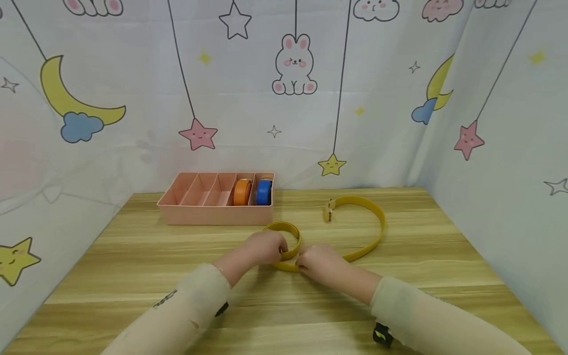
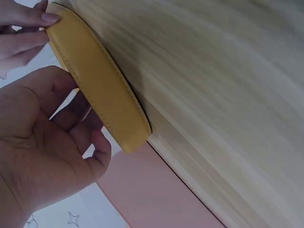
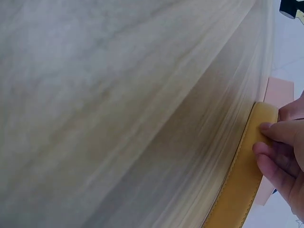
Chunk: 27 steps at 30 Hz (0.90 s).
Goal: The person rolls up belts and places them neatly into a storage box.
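Observation:
A yellow belt (image 1: 378, 240) stands on its edge on the table, its left part wound into a loose ring and the rest curving out to the right. My left hand (image 1: 267, 246) grips the ring at its near side. In the left wrist view, fingers of this hand (image 2: 57, 126) curl inside the stitched strap (image 2: 97, 78). Just to the right, my right hand (image 1: 323, 265) pinches the outer strap. The right wrist view shows its thumb and fingers (image 3: 285, 152) on the band (image 3: 242, 183). At the belt's far end sits a metal buckle (image 1: 331, 206).
Behind the left hand stands a pink divided box (image 1: 215, 215). Its two rightmost compartments hold a rolled orange belt (image 1: 242, 192) and a rolled blue belt (image 1: 264, 192). A patterned white cloth (image 1: 248, 98) hangs around the wooden table (image 1: 133, 276) at the back and sides.

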Tool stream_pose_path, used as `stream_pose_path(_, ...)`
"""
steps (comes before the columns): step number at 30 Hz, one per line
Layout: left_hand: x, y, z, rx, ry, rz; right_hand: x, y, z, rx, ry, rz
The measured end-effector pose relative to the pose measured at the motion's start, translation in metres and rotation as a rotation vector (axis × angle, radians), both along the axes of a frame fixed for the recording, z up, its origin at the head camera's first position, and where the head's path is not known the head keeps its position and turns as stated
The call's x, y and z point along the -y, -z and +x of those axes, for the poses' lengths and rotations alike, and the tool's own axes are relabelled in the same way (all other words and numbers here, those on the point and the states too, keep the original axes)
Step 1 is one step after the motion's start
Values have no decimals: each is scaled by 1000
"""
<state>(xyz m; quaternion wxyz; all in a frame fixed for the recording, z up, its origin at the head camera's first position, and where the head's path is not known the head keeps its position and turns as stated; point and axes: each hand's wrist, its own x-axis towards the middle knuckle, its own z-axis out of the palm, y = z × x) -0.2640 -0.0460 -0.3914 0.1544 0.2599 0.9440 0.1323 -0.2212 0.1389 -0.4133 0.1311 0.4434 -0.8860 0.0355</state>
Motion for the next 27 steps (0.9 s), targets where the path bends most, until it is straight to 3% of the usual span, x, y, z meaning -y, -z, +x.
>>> stream_pose_path(5,7,-3,-2,29,-5,24,-4,1,-1,-14,-61,-16)
stream_pose_path(14,19,-5,-6,11,68,50,-10,4,-4,-55,-123,-22)
stream_pose_path(21,25,-4,-12,-13,-133,117,-11,2,-5,-178,-173,75)
stream_pose_path(27,27,0,-16,-29,-168,113,-14,4,-4,-236,-205,99)
